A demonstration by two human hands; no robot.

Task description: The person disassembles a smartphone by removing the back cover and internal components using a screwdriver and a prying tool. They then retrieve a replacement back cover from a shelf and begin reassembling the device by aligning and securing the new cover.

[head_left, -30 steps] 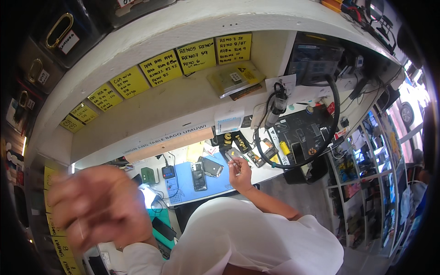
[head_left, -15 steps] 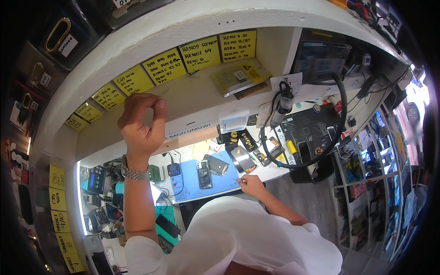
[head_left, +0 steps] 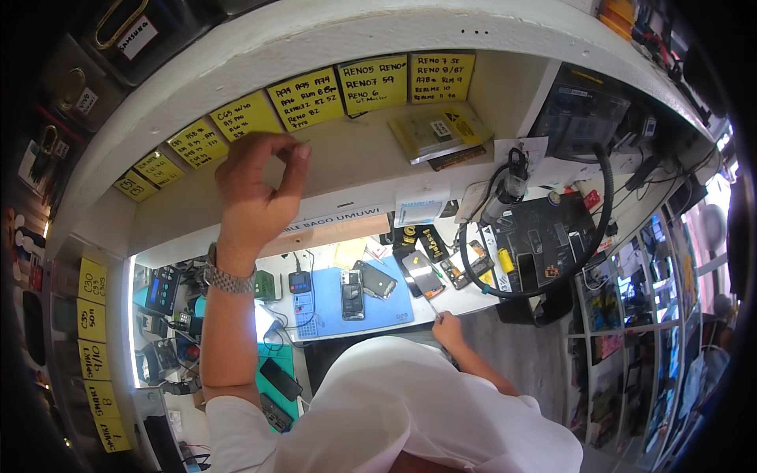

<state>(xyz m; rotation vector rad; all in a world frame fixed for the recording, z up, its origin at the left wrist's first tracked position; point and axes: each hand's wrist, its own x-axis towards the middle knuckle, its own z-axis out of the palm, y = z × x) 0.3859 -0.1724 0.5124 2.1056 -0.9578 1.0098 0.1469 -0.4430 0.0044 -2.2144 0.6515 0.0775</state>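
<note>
The left hand (head_left: 254,189) is raised before the shelf (head_left: 359,146), near the yellow labels (head_left: 307,98); its fingers curl into a narrow pinch, and whether they hold anything I cannot tell. The right hand (head_left: 449,333), at the front edge of the surface (head_left: 467,299), has its fingers closed on 1 thin tool (head_left: 436,313). To its left, 2 phones (head_left: 353,295) lie on a blue mat (head_left: 394,313).
</note>
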